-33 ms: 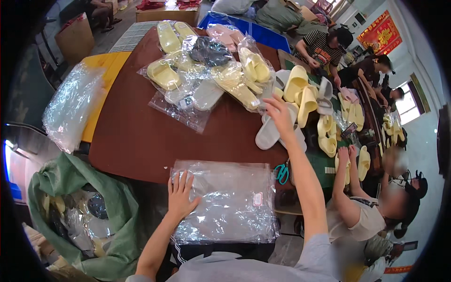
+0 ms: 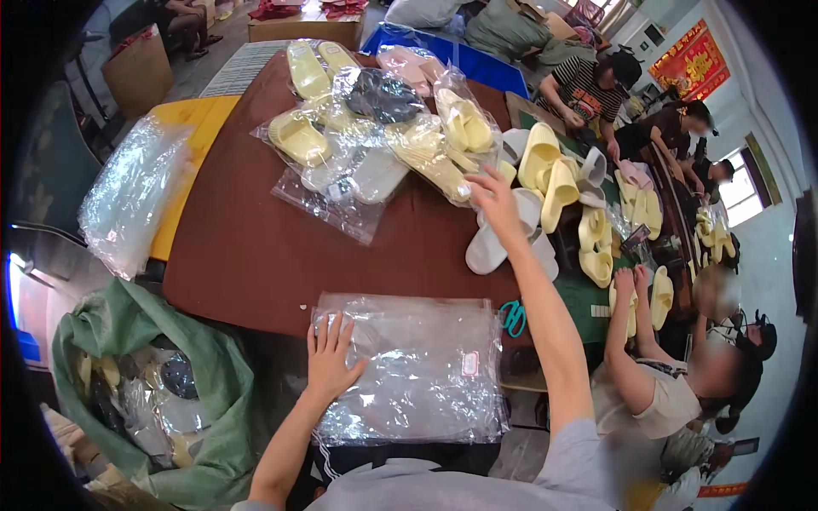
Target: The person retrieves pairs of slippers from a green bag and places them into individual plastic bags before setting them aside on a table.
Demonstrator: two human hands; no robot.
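My left hand (image 2: 335, 364) lies flat, fingers spread, on the left part of a stack of clear plastic bags (image 2: 417, 375) over my lap at the table edge. My right hand (image 2: 497, 209) reaches out with its fingers stretched, above a pair of white slippers (image 2: 487, 249). Its fingertips are at the edge of a clear-bagged pair of yellow slippers (image 2: 430, 160); whether they touch the film I cannot tell. A bagged pair of grey-white slippers (image 2: 379, 175) and a bagged dark pair (image 2: 382, 94) lie in the same heap.
Loose yellow slippers (image 2: 558, 194) lie to the right. Teal scissors (image 2: 514, 318) rest near the bag stack. At left are a green sack (image 2: 226, 366) of bagged slippers and more clear bags (image 2: 132, 200) on a yellow surface. A co-worker's hands (image 2: 632, 279) work at right.
My right hand has shifted slightly left, from over the white slippers toward the bagged yellow pair. My left hand stays flat on the bag stack.
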